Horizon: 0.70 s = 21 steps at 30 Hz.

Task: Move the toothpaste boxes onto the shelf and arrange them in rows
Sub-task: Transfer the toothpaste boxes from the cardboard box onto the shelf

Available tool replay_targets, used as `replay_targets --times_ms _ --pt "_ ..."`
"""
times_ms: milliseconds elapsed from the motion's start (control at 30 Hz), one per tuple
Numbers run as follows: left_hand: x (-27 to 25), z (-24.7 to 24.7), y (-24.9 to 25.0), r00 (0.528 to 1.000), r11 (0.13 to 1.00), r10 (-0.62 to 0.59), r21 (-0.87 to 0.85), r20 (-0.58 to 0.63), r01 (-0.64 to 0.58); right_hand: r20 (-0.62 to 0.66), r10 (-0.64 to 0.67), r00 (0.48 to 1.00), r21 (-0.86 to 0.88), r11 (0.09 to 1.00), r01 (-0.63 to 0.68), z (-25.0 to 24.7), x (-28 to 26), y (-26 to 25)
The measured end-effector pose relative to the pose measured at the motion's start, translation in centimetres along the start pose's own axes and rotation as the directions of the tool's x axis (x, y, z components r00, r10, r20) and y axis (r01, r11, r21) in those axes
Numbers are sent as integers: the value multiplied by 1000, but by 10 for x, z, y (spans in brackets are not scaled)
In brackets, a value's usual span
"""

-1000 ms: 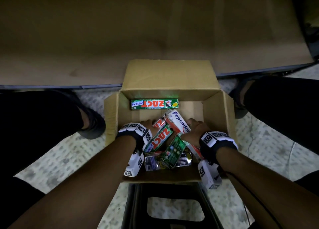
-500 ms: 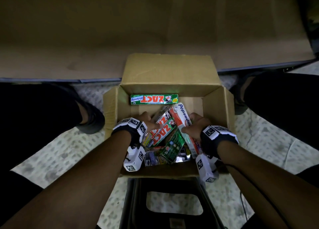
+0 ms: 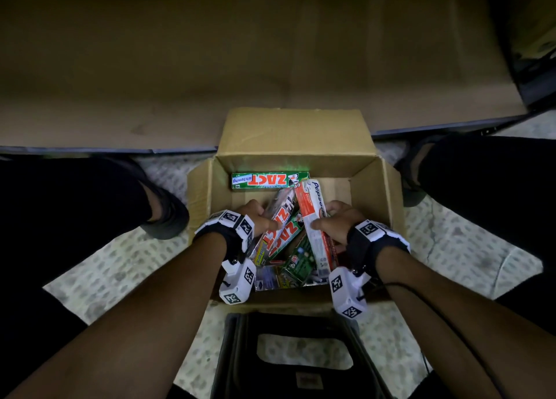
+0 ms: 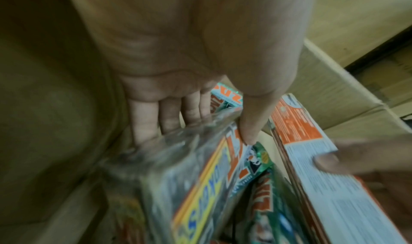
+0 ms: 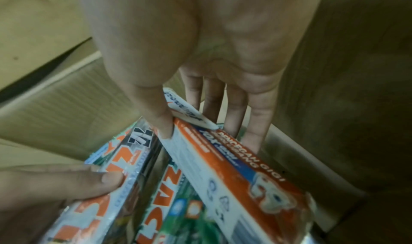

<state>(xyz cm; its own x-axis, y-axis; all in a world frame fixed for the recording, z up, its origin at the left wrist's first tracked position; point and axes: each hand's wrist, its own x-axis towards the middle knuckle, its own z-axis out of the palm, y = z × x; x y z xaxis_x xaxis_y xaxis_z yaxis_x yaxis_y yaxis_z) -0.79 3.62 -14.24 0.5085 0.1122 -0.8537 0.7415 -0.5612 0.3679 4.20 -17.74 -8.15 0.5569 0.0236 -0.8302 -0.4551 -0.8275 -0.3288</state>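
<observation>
An open cardboard carton on the floor holds several toothpaste boxes. My left hand grips a plastic-wrapped ZACT pack, thumb on top and fingers beneath it. My right hand grips an orange-and-white Pepsodent pack, with the thumb on one long side and the fingers on the other. Both packs are tilted up out of the pile. A green ZACT box lies flat against the carton's far wall. The brown-lined shelf runs behind the carton.
More green and silver boxes lie loose at the carton's near end. A black stool stands just in front of the carton. Legs in black trousers flank it on the patterned floor.
Both hands have pulled their packs up and toward the carton's far side. The Pepsodent pack's far end now reaches the flat green ZACT box.
</observation>
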Motion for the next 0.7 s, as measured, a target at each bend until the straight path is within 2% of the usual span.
replay_targets --times_ms 167,400,533,700 --pt "-22 -3 5 999 998 -9 -66 -39 6 -34 -53 998 88 995 56 -5 -17 -10" --pt "-51 -10 15 994 992 46 -114 -98 -57 -117 -56 992 266 960 86 -9 -36 -16" --pt "-69 -15 20 981 985 99 -122 -168 -120 -139 -88 986 280 952 125 -10 -52 -18" --pt "-88 -28 33 970 978 154 -110 -189 -177 -149 -126 981 312 935 168 -11 -69 -20"
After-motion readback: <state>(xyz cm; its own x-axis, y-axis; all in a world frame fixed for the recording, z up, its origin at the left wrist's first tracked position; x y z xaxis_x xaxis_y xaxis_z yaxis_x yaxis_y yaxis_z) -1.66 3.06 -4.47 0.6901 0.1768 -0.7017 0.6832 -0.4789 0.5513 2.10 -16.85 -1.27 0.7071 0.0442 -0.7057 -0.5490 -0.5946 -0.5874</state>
